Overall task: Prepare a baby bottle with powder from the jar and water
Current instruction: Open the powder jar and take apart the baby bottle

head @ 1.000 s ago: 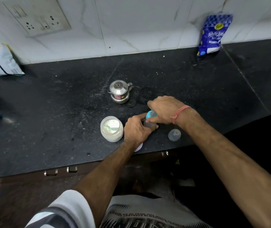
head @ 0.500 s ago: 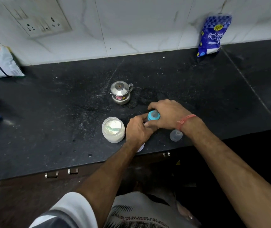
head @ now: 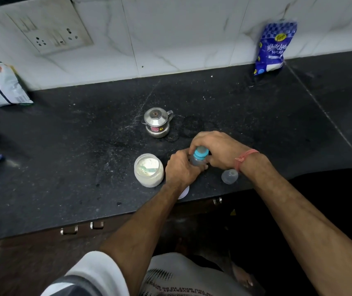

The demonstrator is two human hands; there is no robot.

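On the black speckled stone counter (head: 85,146), near its front edge, both hands clasp the small translucent baby bottle with a blue collar (head: 198,160): the left hand (head: 180,168) curls round the bottle's body from the near side, while the right hand (head: 215,149), a red thread band at its wrist, wraps its fingers over the blue collar at the top. Just to the left stands the open clear jar of white powder (head: 148,173) with a pale green scoop lying in it. A clear dome-shaped bottle cap (head: 229,176) sits just right of the hands, a small lidded steel pot (head: 157,122) stands behind, and a blue sugar bag (head: 274,47) leans on the wall.
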